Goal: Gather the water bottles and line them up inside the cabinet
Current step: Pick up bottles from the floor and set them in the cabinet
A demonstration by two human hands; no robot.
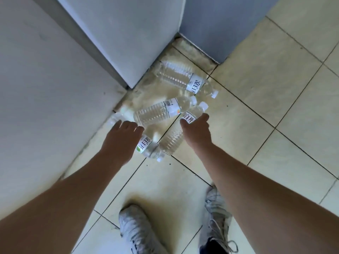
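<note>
Pale cream floor tiles (pixel 256 85) with dark grout run into a dusty corner, where four clear water bottles lie on their sides. Left hand (pixel 121 140) covers the nearest bottle (pixel 146 147), fingers curled over it; whether that grip has closed I cannot tell. Right hand (pixel 197 131) wraps its grip round a second bottle (pixel 172 138). Beyond lie a middle bottle (pixel 159 112) and a far bottle (pixel 183 77) by the grey cabinet (pixel 211 24). White wall (pixel 45 88) stands left. Grey sneakers (pixel 135 230) show below.

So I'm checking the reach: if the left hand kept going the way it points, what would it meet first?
Probably the nearest bottle lying under the left hand; depth is unclear.
</note>
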